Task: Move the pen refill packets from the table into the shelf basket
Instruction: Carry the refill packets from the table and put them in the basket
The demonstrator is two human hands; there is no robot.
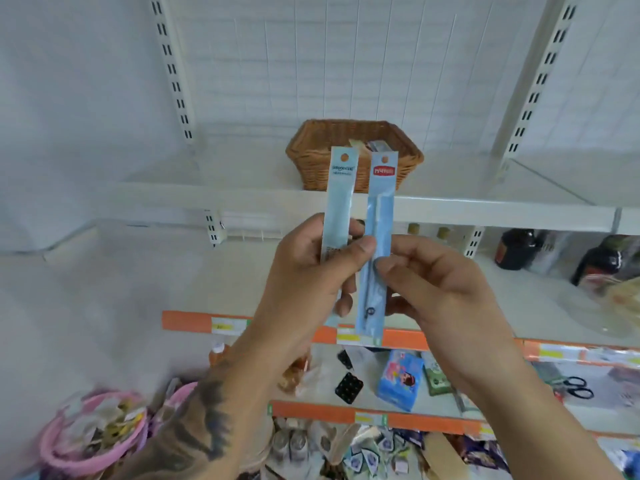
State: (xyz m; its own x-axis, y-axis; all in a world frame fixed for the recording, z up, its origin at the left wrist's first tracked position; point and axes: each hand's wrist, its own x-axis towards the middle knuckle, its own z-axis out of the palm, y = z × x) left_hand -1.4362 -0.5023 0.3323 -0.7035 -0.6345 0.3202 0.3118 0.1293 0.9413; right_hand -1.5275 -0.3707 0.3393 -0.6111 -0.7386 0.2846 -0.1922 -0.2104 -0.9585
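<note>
Two long light-blue pen refill packets stand upright in front of me. My left hand grips the left packet, which has a white top label. My right hand pinches the right packet, which has a red label and a dark refill showing inside. The packets sit side by side, their tops overlapping the brown wicker basket on the upper white shelf. Something pale lies inside the basket, partly hidden behind the packets.
White shelf uprights frame the upper bay. Dark bottles stand on the middle shelf at right. Lower shelves with orange price strips hold a blue box, scissors and small packets. A pink basket sits low left.
</note>
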